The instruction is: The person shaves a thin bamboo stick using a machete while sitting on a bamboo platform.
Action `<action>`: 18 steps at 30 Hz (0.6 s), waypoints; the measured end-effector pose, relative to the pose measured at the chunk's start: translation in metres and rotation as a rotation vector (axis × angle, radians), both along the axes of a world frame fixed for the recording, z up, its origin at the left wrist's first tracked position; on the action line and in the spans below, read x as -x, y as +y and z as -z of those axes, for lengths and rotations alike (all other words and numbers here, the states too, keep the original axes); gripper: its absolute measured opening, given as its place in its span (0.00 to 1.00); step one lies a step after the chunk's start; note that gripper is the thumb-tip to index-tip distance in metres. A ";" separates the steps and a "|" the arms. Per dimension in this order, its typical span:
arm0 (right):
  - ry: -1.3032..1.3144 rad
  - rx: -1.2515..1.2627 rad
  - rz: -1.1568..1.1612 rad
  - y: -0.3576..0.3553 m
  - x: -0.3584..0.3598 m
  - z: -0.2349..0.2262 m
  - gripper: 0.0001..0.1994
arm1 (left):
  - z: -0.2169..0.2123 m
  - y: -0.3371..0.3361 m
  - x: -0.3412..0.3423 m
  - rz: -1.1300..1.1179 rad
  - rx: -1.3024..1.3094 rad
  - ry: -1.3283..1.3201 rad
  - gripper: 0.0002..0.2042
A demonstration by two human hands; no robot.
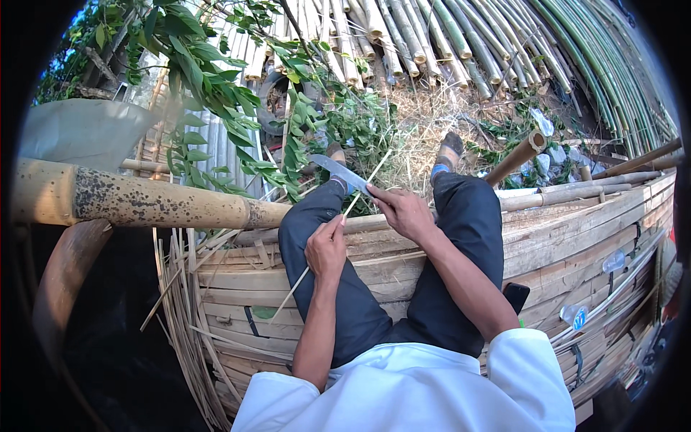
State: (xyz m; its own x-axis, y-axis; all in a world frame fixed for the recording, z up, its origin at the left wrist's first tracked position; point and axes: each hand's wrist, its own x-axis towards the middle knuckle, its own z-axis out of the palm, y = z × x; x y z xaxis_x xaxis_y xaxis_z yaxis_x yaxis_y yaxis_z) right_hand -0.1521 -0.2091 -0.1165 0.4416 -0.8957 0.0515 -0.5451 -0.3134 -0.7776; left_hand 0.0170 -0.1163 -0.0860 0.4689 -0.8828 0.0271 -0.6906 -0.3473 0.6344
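My left hand (327,248) is closed around a thin pale bamboo strip (291,291), held slantwise above my lap between my knees. One end of the strip points down toward my left thigh, the other up and away past the knife. My right hand (407,214) grips a knife (344,174) with a broad grey blade that points up and to the left. Its handle is mostly hidden in my fingers. The blade crosses the strip just beyond my left hand and appears to touch it.
I sit on stacked split-bamboo slats (547,252). A thick bamboo pole (158,201) runs along the left; loose thin strips (191,317) hang below it. A phone (516,295) and plastic cups (574,315) lie at right. Leafy branches (216,101) hang ahead, with bamboo poles (461,43) beyond.
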 end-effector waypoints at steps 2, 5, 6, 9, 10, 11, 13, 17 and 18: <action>0.003 -0.057 0.077 -0.011 0.004 0.000 0.14 | 0.000 -0.004 0.003 0.019 0.002 -0.031 0.09; -0.023 -0.080 0.139 -0.014 0.004 0.001 0.15 | -0.003 -0.005 0.005 0.030 0.009 -0.048 0.10; -0.048 -0.047 0.123 -0.013 0.004 0.002 0.15 | -0.003 -0.005 0.005 0.021 0.013 -0.029 0.10; -0.039 0.002 0.000 -0.005 0.003 0.005 0.15 | -0.002 -0.002 0.001 -0.014 -0.040 0.002 0.10; -0.024 -0.019 0.010 -0.006 0.004 0.006 0.15 | 0.000 -0.002 0.002 -0.015 -0.042 0.003 0.10; -0.012 -0.038 0.021 -0.007 0.004 0.004 0.15 | -0.001 -0.004 0.003 -0.001 -0.024 -0.008 0.10; -0.099 -0.063 0.136 -0.016 0.004 0.007 0.15 | -0.001 -0.004 0.004 0.014 -0.006 -0.019 0.10; -0.038 -0.124 0.170 -0.012 0.005 0.002 0.15 | -0.004 -0.002 0.001 -0.002 -0.042 0.039 0.10; -0.033 -0.023 0.088 -0.008 0.005 0.003 0.14 | -0.005 -0.001 0.000 -0.021 -0.072 0.064 0.10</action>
